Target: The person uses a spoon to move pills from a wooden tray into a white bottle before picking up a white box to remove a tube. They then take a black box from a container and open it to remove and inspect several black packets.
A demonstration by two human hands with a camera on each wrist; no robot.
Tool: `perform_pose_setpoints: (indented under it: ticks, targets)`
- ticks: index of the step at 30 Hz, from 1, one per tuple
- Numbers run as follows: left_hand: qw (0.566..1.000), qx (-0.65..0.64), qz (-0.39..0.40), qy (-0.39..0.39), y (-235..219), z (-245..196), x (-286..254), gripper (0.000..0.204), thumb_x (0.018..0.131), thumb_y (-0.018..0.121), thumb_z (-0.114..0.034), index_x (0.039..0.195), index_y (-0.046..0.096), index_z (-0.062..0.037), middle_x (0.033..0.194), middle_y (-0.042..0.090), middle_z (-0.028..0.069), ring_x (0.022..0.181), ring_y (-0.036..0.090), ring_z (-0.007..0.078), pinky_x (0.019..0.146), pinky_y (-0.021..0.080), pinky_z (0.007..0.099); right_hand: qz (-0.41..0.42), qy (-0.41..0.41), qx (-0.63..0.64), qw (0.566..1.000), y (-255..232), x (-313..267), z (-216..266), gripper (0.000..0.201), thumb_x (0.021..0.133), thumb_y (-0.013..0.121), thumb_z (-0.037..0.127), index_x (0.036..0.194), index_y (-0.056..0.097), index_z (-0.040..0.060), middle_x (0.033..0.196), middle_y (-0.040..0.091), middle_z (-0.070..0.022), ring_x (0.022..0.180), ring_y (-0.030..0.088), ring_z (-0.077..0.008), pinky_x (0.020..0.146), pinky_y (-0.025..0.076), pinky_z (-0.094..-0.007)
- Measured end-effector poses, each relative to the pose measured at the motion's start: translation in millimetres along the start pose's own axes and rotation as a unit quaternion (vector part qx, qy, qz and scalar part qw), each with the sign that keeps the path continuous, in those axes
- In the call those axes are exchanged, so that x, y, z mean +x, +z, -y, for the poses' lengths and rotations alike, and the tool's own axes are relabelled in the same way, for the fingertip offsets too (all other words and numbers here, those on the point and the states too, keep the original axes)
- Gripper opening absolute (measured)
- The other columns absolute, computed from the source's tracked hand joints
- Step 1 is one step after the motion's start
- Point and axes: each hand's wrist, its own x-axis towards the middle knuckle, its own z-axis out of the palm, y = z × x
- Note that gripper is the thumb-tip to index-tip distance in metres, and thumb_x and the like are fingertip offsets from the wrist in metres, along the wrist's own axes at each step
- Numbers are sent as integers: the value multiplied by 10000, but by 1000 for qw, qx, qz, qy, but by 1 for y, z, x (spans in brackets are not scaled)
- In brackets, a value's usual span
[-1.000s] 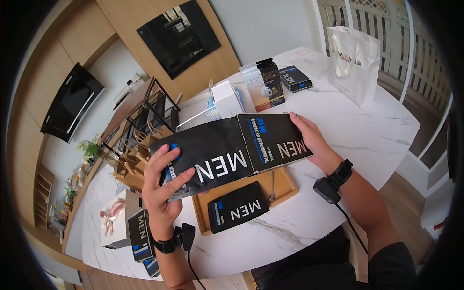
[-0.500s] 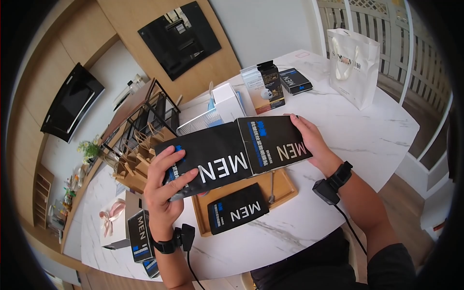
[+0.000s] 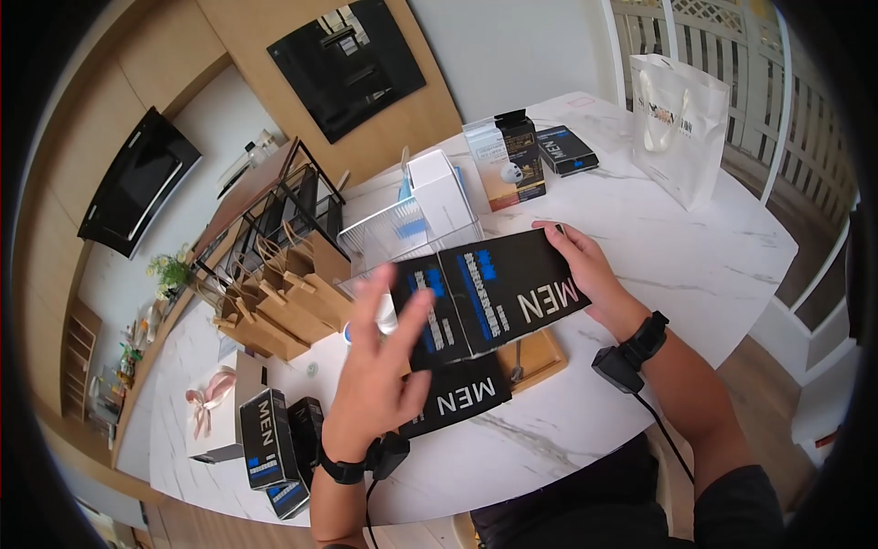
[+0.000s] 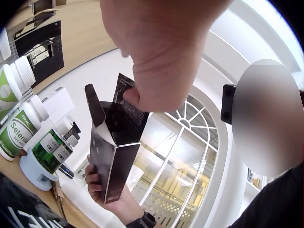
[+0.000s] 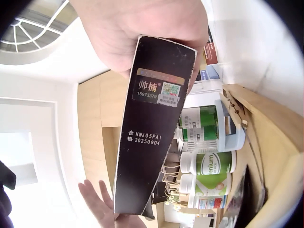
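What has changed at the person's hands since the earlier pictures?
The left hand has let go of the large black MEN packet and moved right, fingers spread, to the open end of the black cardboard box. Whether that packet is inside, I can't tell. The right hand still holds the box; the other packet stays at the wooden tray.
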Motion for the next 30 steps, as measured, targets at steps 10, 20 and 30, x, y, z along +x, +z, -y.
perform_pose_setpoints:
  ticks: [10, 20, 30]
  targets:
    - [972, -183, 68, -129, 29, -22, 0, 780, 876, 599, -125, 1495, 158, 47, 1546, 224, 253, 1441, 210, 405, 1174, 153, 467, -68, -3, -2, 998, 4, -2, 3, 351, 994, 541, 327, 1185, 601, 40, 966, 667, -23, 803, 645, -71, 691, 530, -223]
    - [970, -79, -67, -219, -5, -21, -4, 186, 867, 672, -147, 1000, 686, -16, 892, 684, 113, 809, 659, 244, 670, 516, 345, -36, 28, 80, 996, 1, -4, 12, 388, 988, 543, 351, 1182, 596, 20, 1000, 676, -53, 823, 678, -107, 713, 563, -246]
    - [915, 78, 358, -169, 23, -7, -24, 829, 692, 803, -393, 1370, 476, -45, 1271, 579, 177, 1174, 541, 345, 990, 421, 414, 18, 107, 202, 973, -13, 2, 10, 391, 1002, 501, 380, 1178, 564, 37, 1030, 673, -95, 850, 690, -172, 775, 577, -322]
